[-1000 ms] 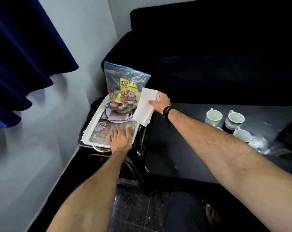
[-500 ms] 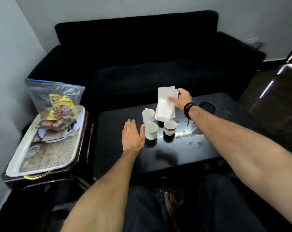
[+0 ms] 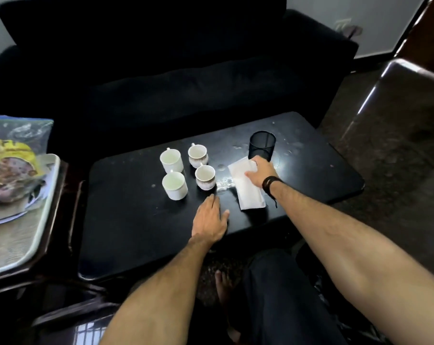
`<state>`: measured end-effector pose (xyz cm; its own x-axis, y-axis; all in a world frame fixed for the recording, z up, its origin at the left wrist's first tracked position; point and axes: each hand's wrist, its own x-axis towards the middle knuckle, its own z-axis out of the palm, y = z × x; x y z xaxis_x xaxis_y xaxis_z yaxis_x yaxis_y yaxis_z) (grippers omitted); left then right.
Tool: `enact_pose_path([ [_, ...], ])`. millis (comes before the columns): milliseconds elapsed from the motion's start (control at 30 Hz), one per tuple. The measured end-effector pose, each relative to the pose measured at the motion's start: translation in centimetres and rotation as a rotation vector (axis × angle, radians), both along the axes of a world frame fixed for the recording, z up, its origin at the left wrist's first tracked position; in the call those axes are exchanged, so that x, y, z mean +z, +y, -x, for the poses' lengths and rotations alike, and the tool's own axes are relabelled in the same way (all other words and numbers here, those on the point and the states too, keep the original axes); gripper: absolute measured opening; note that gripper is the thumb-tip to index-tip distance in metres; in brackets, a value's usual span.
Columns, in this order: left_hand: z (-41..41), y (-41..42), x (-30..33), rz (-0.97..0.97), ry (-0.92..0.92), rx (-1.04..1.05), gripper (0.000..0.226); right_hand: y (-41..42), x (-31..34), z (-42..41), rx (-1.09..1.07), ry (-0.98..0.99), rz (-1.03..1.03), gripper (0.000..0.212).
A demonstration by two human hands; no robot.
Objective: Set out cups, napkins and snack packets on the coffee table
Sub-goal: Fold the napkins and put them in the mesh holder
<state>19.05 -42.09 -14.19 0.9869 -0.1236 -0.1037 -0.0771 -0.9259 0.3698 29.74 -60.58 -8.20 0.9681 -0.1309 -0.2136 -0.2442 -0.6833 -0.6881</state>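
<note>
Black tabletop fills my view of the coffee table (image 3: 126,235), and nearest me my left hand (image 3: 209,217) rests flat and empty, fingers spread, close to its front edge. Just beyond, my right hand (image 3: 260,171) presses open-palmed on the folded napkins (image 3: 248,192), which lie flat to the right of the four cups (image 3: 187,168), long axis running near to far. Well off to my left, the snack packets (image 3: 10,160) wait on the tray (image 3: 40,220), so my left hand is nearer.

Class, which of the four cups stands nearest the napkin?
The front right cup, patterned near its base; the napkin lies just to its right, and the other three stand farther left or behind.
</note>
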Motion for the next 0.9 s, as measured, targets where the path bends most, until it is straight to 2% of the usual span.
enact_pose_path([
  [100, -0.8, -1.3, -1.8, -0.066, 0.001, -0.071, 0.069, -0.2, -2.1, -0.6, -0.005, 0.018, -0.033, 0.04],
  [233, -2.5, -2.6, -3.2, -0.048, -0.036, -0.051, 0.07, -0.1, -3.5, -1.6, 0.031, -0.024, 0.007, 0.053],
  [300, -3.4, -2.8, -3.7, -0.091, -0.055, -0.06, 0.069, 0.1, -4.3, -1.5, 0.035, -0.098, 0.07, 0.057],
  [367, -3.8, -2.8, -4.3, -0.119, -0.093, -0.06, 0.07, -0.1, -5.2, -0.9, 0.029, -0.156, 0.181, 0.047],
  [467, -4.2, -2.7, -4.9, -0.12, -0.13, -0.049, 0.07, -0.7, -6.1, -0.4, 0.06, -0.063, 0.312, 0.046],
  [533, -4.1, -2.6, -5.1, -0.116, -0.137, -0.05, 0.07, -1.1, -6.2, -0.3, 0.059, 0.007, 0.277, 0.048],
  [633, -4.3, -2.6, -4.9, -0.104, -0.156, -0.043, 0.07, -0.8, -6.2, -0.6, 0.107, 0.034, 0.206, 0.036],
  [800, -4.4, -2.5, -5.1, -0.094, -0.15, -0.025, 0.073, -0.1, -6.2, -1.3, 0.139, -0.147, 0.168, 0.022],
  [900, -4.4, -2.6, -5.1, -0.101, -0.151, -0.025, 0.069, -0.5, -6.4, -1.6, 0.055, -0.178, 0.023, 0.016],
])
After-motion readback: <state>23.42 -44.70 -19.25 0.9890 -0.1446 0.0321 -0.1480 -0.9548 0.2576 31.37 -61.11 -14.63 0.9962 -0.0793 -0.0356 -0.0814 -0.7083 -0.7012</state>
